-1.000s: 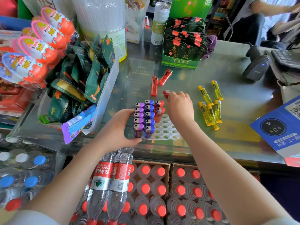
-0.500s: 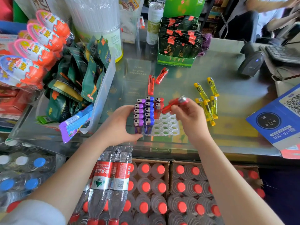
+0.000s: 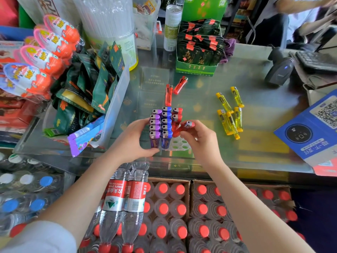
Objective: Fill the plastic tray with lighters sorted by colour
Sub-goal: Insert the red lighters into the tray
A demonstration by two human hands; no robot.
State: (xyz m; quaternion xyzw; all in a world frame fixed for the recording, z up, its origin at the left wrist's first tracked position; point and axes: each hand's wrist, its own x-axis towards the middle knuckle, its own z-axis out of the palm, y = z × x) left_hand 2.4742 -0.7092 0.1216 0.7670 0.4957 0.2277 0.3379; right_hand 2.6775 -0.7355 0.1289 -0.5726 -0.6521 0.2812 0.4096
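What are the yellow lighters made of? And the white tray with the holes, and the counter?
The yellow lighters look like see-through plastic: light glows through the bodies, and the tops look like shiny metal. The tray looks like thin white plastic, pressed into rows of round holes. The counter seems to be glass: it is glossy and printed sheets show through it.

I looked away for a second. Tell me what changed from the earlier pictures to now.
The right hand picked one red plastic lighter off the glass counter and brought it back over the white plastic tray, tilted toward the red row. The left hand stayed holding the tray's side; the loose yellow lighters did not move.
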